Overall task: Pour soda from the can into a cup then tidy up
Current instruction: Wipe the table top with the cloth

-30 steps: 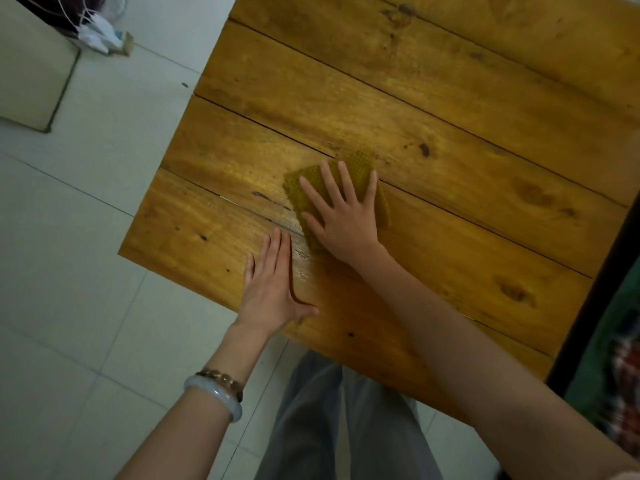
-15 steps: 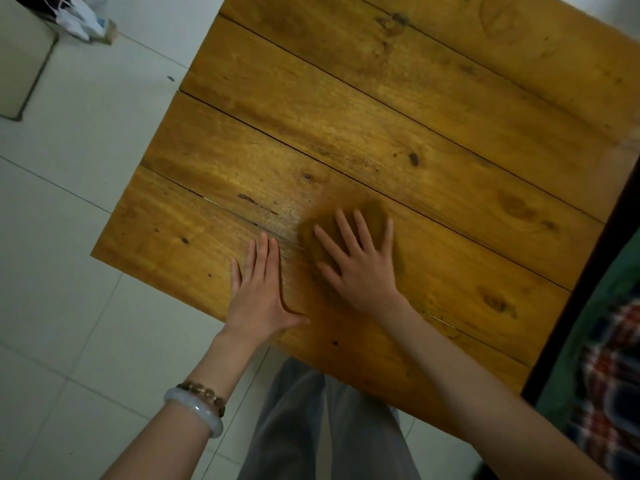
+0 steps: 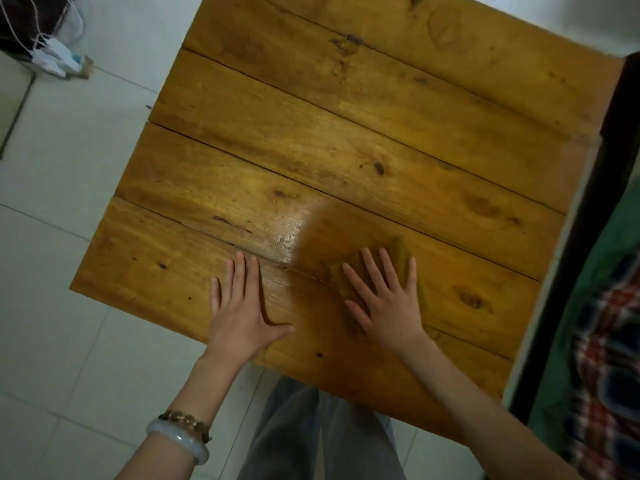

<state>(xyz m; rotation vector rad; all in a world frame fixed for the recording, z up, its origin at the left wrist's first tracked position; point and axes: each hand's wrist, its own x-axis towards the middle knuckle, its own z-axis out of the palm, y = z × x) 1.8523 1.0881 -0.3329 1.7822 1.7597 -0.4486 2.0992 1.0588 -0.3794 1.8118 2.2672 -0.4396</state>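
A mustard-yellow cloth lies on the wooden plank table near its front edge. My right hand presses flat on the cloth with fingers spread, covering most of it. My left hand rests flat on the bare wood to the left, fingers together, holding nothing. A shiny wet-looking streak shows on the wood just beyond my left hand. No can or cup is in view.
White tiled floor lies to the left and below. White cables and plugs sit on the floor at top left. A dark frame and checked fabric border the table's right side. My grey trousers are under the front edge.
My right hand has slid the cloth toward me and to the right across the wood. My left hand has stayed flat in the same spot on the table.
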